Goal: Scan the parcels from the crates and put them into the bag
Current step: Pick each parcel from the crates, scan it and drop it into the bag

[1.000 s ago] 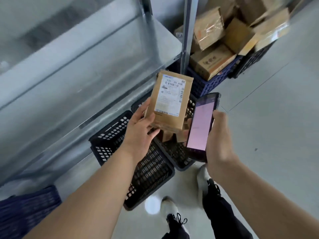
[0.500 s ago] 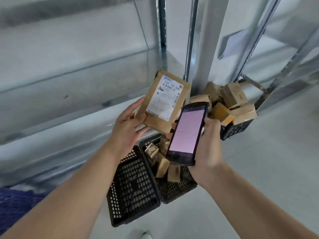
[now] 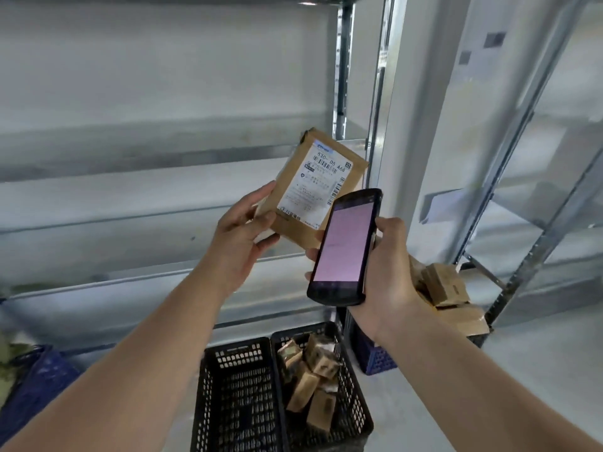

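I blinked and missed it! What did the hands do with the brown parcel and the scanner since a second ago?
Both hands rose with the view, from over the crates to in front of the shelves. The scanner drew closer, now overlapping the parcel label. The left hand still holds the parcel, the right hand the scanner.

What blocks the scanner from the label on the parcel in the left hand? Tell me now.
Nothing visible does. The left hand grips the parcel by its lower left edge, leaving the white label facing the camera. The scanner in the right hand overlaps only the parcel's lower right corner; the barcodes stay uncovered.
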{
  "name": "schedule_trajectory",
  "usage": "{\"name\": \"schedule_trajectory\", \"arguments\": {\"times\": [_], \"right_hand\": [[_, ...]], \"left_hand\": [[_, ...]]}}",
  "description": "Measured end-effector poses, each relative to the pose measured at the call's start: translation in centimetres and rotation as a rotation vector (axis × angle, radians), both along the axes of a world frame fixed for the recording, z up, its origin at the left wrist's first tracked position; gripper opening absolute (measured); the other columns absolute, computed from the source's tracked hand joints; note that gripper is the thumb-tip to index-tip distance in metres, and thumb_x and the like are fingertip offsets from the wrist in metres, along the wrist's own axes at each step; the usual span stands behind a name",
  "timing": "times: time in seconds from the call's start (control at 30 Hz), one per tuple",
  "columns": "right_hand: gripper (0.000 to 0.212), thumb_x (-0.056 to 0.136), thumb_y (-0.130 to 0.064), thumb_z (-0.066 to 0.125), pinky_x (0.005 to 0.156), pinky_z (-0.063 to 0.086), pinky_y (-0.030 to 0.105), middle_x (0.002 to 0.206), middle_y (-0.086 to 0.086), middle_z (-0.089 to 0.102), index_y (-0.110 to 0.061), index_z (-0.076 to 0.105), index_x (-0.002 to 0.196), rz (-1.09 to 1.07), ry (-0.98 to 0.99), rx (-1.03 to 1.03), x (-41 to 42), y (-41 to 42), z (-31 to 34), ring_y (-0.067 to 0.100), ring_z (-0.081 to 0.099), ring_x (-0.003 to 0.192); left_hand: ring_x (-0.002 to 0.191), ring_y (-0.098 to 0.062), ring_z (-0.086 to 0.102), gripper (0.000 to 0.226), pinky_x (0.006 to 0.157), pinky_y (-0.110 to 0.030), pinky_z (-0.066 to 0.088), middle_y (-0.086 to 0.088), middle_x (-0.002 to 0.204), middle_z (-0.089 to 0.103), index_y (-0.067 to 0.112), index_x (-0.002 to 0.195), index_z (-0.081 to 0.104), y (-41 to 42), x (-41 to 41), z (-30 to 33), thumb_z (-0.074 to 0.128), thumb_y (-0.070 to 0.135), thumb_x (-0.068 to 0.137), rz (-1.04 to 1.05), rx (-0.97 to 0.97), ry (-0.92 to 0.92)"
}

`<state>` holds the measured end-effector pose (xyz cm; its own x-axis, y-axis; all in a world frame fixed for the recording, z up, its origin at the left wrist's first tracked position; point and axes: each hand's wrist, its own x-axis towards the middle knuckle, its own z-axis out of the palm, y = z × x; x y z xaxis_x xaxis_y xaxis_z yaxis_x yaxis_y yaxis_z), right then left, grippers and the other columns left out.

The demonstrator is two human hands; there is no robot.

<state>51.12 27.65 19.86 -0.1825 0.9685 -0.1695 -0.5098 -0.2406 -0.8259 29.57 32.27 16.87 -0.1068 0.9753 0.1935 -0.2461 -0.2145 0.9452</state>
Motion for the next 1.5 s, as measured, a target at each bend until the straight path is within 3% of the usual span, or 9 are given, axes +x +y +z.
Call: {"name": "schedule_trajectory", "arguments": {"times": [0.13,0.37,0.57,0.8,0.93,1.07,1.5], "right_hand": [[0.052,0.106,-0.048,0.031,0.074,0.054,0.039,0.090,0.009,0.073,-0.017,0.070,0.121,0.044,0.055,0.087,-0.9,-1.3,4.3,0.030,0.068,0.080],[0.057,0.105,-0.053,0.032,0.075,0.060,0.044,0.102,0.011,0.076,-0.020,0.069,0.134,0.130,0.057,0.163,-4.2,-3.6,9.9,0.033,0.071,0.089],[0.057,0.106,-0.058,0.035,0.093,0.058,0.057,0.117,0.014,0.079,-0.024,0.071,0.132,0.140,0.054,0.197,-7.8,-5.1,12.3,0.035,0.075,0.093],[0.056,0.106,-0.056,0.039,0.087,0.059,0.054,0.111,0.017,0.078,-0.018,0.073,0.129,0.184,0.079,0.207,-10.9,-7.5,13.9,0.038,0.075,0.092],[0.059,0.105,-0.054,0.038,0.077,0.064,0.051,0.123,0.024,0.075,-0.014,0.076,0.126,0.241,0.084,0.203,-11.3,-8.9,14.3,0.037,0.074,0.091],[0.060,0.105,-0.054,0.037,0.074,0.064,0.048,0.125,0.025,0.074,-0.015,0.077,0.127,0.288,0.091,0.204,-11.2,-10.0,14.6,0.037,0.075,0.091],[0.062,0.103,-0.056,0.038,0.074,0.063,0.047,0.128,0.024,0.073,-0.015,0.072,0.135,0.364,0.060,0.244,-10.6,-11.4,15.2,0.038,0.074,0.093]], "left_hand": [[0.139,-0.035,0.055,0.052,0.115,-0.062,0.044,-0.019,0.148,0.058,0.031,0.136,0.071,-1.7,-1.1,4.0,0.070,0.010,0.088,0.028,0.088,0.015],[0.140,-0.039,0.054,0.051,0.117,-0.065,0.039,-0.019,0.148,0.058,0.030,0.136,0.070,-2.9,-4.6,9.8,0.070,0.011,0.089,0.017,0.231,0.035],[0.138,-0.038,0.056,0.053,0.119,-0.063,0.039,-0.014,0.146,0.063,0.027,0.139,0.068,-3.5,-8.9,13.2,0.069,0.009,0.089,-0.010,0.281,0.071],[0.134,-0.042,0.059,0.053,0.109,-0.056,0.052,-0.020,0.145,0.062,0.014,0.146,0.060,-4.3,-12.9,15.0,0.068,0.003,0.095,-0.049,0.333,0.078],[0.133,-0.042,0.059,0.052,0.106,-0.059,0.053,-0.019,0.143,0.063,0.015,0.147,0.060,-4.2,-14.1,15.6,0.067,0.004,0.097,-0.046,0.340,0.103],[0.135,-0.038,0.059,0.051,0.109,-0.053,0.051,-0.017,0.142,0.064,0.016,0.146,0.061,-4.2,-14.6,16.3,0.063,0.002,0.096,-0.037,0.339,0.111],[0.134,-0.038,0.060,0.045,0.116,-0.059,0.045,-0.018,0.139,0.066,0.023,0.138,0.068,-5.8,-14.3,17.2,0.060,0.000,0.100,0.017,0.323,0.087]]}}
